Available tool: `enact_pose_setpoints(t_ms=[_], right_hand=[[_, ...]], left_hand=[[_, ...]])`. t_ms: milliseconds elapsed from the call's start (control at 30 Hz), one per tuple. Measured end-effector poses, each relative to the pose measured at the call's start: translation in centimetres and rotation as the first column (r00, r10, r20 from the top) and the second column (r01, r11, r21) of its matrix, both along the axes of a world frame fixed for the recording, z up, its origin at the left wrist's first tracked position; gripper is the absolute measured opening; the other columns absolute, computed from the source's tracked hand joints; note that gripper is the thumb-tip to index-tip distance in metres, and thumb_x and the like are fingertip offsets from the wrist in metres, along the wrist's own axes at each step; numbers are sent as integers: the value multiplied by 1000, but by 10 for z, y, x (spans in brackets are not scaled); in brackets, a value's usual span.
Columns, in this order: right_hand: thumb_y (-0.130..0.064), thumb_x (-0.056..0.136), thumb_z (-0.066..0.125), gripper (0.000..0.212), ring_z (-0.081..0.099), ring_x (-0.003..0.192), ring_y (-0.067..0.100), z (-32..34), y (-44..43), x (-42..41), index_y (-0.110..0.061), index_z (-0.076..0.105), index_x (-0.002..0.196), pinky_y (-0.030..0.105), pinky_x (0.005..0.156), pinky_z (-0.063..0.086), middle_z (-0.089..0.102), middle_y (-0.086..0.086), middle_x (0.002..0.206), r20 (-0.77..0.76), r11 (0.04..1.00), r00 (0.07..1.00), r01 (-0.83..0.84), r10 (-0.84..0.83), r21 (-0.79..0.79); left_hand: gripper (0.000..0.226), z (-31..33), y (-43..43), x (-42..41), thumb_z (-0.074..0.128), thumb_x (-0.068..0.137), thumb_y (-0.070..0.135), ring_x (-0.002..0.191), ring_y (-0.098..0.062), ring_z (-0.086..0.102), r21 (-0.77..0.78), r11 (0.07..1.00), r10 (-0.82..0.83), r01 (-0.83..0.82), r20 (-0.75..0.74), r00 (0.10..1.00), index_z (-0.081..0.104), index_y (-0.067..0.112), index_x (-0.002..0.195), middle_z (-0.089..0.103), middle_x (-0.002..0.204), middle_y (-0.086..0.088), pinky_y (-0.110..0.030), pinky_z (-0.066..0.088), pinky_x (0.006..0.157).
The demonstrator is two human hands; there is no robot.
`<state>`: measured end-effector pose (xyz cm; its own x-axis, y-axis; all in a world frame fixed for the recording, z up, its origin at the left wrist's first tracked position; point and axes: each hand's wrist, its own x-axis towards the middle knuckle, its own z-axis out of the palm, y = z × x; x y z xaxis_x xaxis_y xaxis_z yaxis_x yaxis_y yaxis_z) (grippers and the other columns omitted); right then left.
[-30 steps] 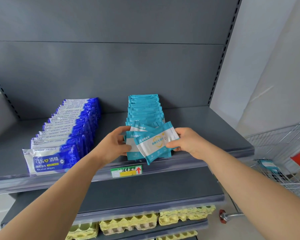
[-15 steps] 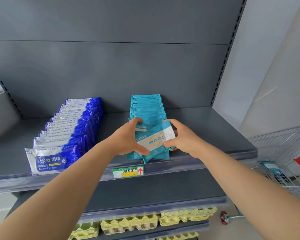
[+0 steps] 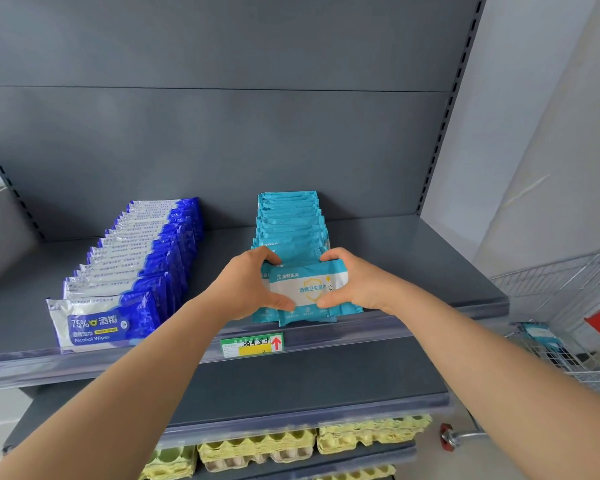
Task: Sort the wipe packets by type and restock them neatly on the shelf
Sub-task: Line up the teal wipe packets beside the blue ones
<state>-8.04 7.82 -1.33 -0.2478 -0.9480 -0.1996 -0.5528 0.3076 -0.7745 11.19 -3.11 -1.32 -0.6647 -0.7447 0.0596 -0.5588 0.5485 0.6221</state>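
Head view: front teal packets (image 3: 307, 289) at shelf (image 3: 413, 271) front edge, heading the teal row (image 3: 288, 220); blue alcohol-wipe row (image 3: 136, 261) toward left end, well apart. Best squared by pressing both ends evenly inward, then seated upright against the row, flush with the lip. Left hand (image 3: 248, 289) and right hand (image 3: 352, 285) half-curled, clamped on opposite ends of those packets, thumbs across the front face.

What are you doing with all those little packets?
A person is stocking a shop shelf. Both hands, left hand and right hand, grip a few teal wipe packets at the front of the teal row. A blue row of alcohol wipes stands to the left. One more teal packet lies in the cart.
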Motion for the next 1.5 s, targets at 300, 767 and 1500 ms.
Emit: enact_pose_setpoints(t_ms=[300,767,1500], right_hand=[[-19,70,84,70,53,95,5,-6,-2,8,-27,43,125,15,66,43,50,-8,120,-65,994,997,27,-34,-110],[-44,63,85,81,48,107,14,-9,-13,15,-38,34,126,27,80,43,36,-5,130,-318,991,947,-74,35,-110],[-26,80,76,62,59,111,6,-20,0,-3,-29,46,134,36,90,55,60,-14,126,-59,983,998,17,-28,-185]], left_hand=[[92,-17,14,8,86,61,45,92,-12,56,70,973,226,-219,-121,966,36,19,134,53,116,5,-29,53,74],[77,-28,8,8,77,76,39,80,-6,56,162,980,131,-113,-106,986,31,17,134,56,118,2,-17,42,57],[58,-47,-5,14,45,77,77,109,-20,54,-34,990,140,-138,76,987,46,39,121,54,119,8,-46,49,92]])
